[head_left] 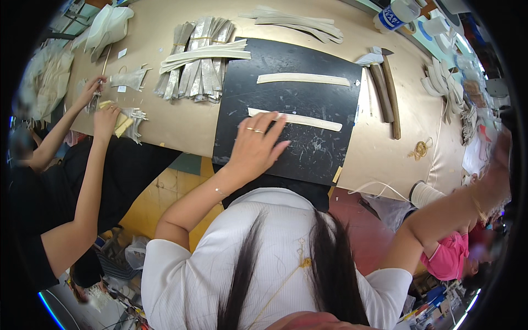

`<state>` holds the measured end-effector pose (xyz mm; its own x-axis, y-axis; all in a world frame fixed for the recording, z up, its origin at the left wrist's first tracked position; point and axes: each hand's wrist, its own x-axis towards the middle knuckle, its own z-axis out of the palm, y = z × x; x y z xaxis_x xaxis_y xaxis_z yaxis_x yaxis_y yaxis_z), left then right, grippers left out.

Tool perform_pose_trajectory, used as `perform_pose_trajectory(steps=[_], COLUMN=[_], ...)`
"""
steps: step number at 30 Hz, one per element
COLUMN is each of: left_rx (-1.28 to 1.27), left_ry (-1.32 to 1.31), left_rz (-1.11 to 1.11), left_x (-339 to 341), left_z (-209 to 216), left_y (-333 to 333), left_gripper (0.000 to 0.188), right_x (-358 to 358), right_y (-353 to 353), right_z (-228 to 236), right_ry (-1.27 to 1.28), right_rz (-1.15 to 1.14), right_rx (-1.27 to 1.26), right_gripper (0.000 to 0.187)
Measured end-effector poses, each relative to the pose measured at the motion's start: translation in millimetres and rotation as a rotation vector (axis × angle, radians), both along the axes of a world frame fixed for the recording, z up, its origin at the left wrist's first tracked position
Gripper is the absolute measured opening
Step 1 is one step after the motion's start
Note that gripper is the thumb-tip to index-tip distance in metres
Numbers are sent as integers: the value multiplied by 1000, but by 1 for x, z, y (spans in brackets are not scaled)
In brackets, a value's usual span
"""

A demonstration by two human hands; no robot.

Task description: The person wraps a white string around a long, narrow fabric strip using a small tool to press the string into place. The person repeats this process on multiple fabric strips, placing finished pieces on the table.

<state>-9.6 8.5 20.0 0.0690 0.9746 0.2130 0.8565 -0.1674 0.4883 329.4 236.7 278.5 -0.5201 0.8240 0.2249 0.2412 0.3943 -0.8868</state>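
Observation:
My left hand (254, 146) lies palm down on a black board (308, 157), its fingers spread. Its fingertips touch the left part of a cream-coloured flat strip (313, 121). Farther up the board lies a second cream strip (302, 79), parallel to the first. My right arm stretches far out to the right, and my right hand (501, 151) is smeared by motion at the picture's edge. Whether it holds anything cannot be made out.
Bundled pale strips (201, 60) lie left of the board, loose strips (297, 23) beyond it. Two wooden-handled hammers (388, 93) rest to its right, near a gold-coloured coil (421, 149). A spool (426, 193) stands at the near right. A co-worker's hands (106, 118) work at the left.

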Motion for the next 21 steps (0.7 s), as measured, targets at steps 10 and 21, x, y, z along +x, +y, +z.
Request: perform_pose_trajectory(steps=[10, 21], left_rx=[-58, -30], left_ry=[99, 89], left_rz=[98, 137], left_x=[-14, -19], left_z=[-19, -27], left_y=[-29, -30], left_gripper=[62, 63], right_x=[-221, -244], right_y=[-74, -73], right_z=[-248, -250], right_ry=[-337, -615], right_rz=[412, 427], right_rx=[-477, -463], right_gripper=[25, 24])
